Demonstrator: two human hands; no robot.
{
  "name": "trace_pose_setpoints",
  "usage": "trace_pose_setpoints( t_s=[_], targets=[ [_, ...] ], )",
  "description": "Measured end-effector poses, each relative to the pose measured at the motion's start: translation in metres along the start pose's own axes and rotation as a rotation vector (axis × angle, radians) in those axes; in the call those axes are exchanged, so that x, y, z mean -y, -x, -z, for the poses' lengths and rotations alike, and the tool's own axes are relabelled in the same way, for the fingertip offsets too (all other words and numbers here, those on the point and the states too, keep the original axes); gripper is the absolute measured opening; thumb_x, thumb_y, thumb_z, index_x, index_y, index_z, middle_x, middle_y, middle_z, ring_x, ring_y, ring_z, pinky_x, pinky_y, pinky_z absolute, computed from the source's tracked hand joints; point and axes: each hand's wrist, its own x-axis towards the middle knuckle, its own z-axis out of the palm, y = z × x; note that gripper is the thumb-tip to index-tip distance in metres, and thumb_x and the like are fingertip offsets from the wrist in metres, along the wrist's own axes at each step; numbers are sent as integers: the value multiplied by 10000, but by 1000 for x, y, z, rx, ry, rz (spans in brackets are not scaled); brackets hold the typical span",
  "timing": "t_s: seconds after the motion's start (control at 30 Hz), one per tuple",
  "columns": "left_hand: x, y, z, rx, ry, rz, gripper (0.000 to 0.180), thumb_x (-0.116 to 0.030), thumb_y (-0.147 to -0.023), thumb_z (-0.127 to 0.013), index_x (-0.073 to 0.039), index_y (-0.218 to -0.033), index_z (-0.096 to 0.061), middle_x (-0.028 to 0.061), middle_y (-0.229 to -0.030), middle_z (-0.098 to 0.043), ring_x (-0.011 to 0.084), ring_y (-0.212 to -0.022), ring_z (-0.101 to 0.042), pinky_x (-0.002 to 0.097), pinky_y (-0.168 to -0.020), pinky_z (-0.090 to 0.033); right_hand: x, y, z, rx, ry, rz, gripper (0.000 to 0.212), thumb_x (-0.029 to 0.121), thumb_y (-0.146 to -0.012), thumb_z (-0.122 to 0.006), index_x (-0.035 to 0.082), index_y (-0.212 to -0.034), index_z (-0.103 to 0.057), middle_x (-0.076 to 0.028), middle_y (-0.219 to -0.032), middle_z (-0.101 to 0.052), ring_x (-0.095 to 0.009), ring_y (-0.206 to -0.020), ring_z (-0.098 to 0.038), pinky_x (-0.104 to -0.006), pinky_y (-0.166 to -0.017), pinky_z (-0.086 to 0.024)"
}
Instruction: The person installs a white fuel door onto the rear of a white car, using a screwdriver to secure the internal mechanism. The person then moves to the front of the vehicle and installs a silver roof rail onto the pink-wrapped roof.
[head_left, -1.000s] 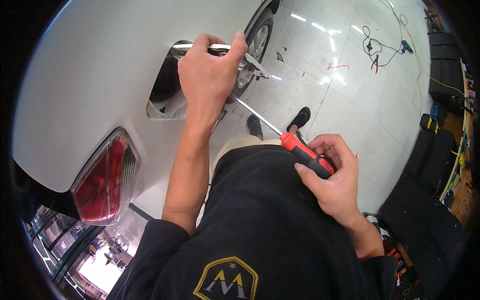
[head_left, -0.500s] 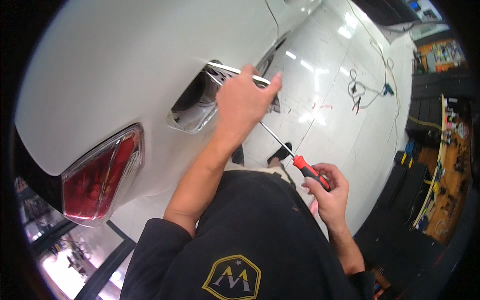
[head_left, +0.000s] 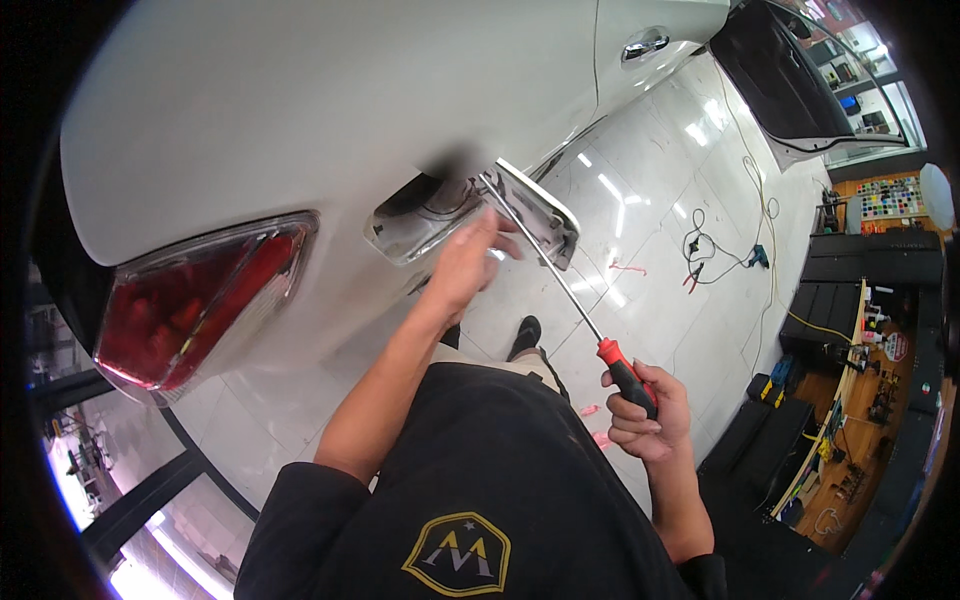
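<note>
My right hand (head_left: 650, 415) is wrapped around the red and black handle of a long screwdriver (head_left: 575, 300). Its steel shaft runs up and to the left across the inner side of an open fuel flap (head_left: 545, 205), with the tip at the flap's hinge side. Just below the flap and the fuel filler recess (head_left: 390, 225) is my left hand (head_left: 468, 262), fingers stretched out and slightly blurred, holding nothing. Whether it touches the recess rim I cannot tell. The recess sits in the white car body (head_left: 330, 110).
A red tail light (head_left: 200, 300) is at the left. On the tiled floor lie a cable with clamps (head_left: 705, 245) and red scraps (head_left: 628, 267). Along the right stands a workbench (head_left: 850, 440) with tools. An open car door (head_left: 785, 75) juts out at the far right.
My left hand has let go of the fuel flap and dropped below it. My right fingers have closed more fully around the screwdriver handle. The view has shifted, showing more of the car's side.
</note>
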Motion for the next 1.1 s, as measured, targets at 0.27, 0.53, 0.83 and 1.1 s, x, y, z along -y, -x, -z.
trace_pose_setpoints(
  t_s=[0.27, 0.53, 0.83, 1.1],
  targets=[
    [8, -8, -46, 38, 426, 88, 275, -302, -1073, -560, -42, -1011, -624, 143, -914, -727, 35, -470, -323, 226, -463, -244, 13, 15, -25, -254, 1203, 915, 464, 169, -936, -647, 14, -1356, -526, -167, -1088, -606, -132, -652, -558, -242, -536, -453],
    [5, 5, -52, -105, 431, 21, 323, -316, -1069, -575, -1, -1022, -626, 162, -935, -736, 28, -471, -344, 222, -444, -242, 26, 19, -26, -7, 393, 163, 416, 197, -1021, -560, 26, -1398, -517, -102, -765, -590, -142, -448, -434, -279, -446, -429],
    [2, 6, -67, -144, 456, 49, 246, -283, -1058, -601, -39, -1090, -610, 116, -1010, -701, 18, -484, -314, 191, -467, -259, 43, 27, -12, -49, 1197, 842, 540, 234, -1000, -561, -1, -1466, -426, -89, -816, -575, -108, -474, -417, -249, -441, -387],
    [0, 14, -64, 54, 514, 17, 243, -221, -1059, -590, -12, -1180, -615, 130, -1087, -731, 19, -491, -317, 197, -488, -265, 46, 19, -12, -1, 348, 281, 499, 399, -1090, -373, 10, -1361, -529, -33, -629, -494, -104, -407, -304, -270, -417, -295]
  ],
)
